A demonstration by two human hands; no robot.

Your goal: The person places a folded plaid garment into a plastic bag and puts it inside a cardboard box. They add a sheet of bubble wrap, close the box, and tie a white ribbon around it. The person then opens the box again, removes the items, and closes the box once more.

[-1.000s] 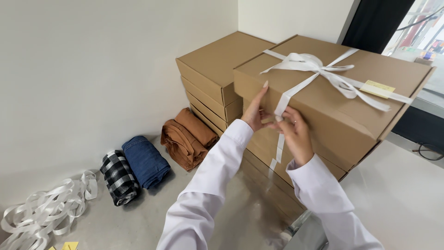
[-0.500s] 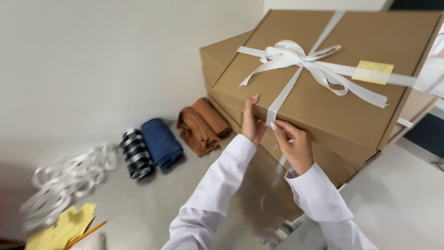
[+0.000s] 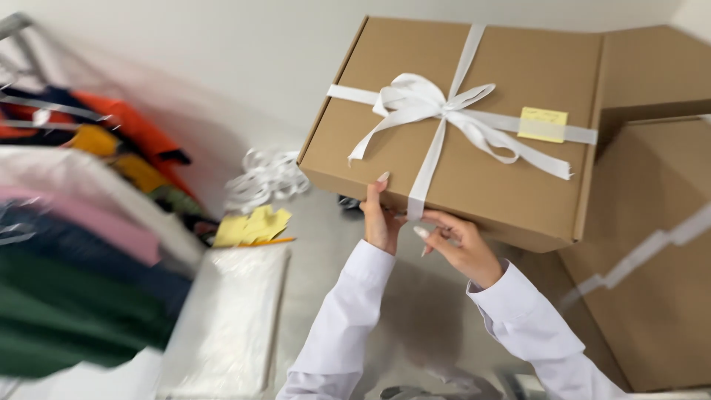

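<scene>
A flat brown cardboard box (image 3: 511,174) is tied with a white ribbon bow (image 3: 426,100) and has a yellow sticky note (image 3: 543,124) on its lid. It is held up and tilted toward me. My left hand (image 3: 381,220) presses against the box's near side, fingers pointing up just left of the ribbon. Just right of the ribbon, my right hand (image 3: 461,244) grips under the box's near lower edge, fingertips at the ribbon. Both arms wear white sleeves.
More brown cardboard boxes (image 3: 652,259) stand at the right, one with a white ribbon. A blurred stack of coloured folded garments (image 3: 81,244) fills the left. Yellow notes (image 3: 252,226), a heap of white ribbon (image 3: 266,178) and a clear plastic bag (image 3: 226,318) lie below the box.
The ribboned box has come off the stack and swung left, both hands still on its near side. The view has turned left, bringing the garment stack in and losing the rolled clothes.
</scene>
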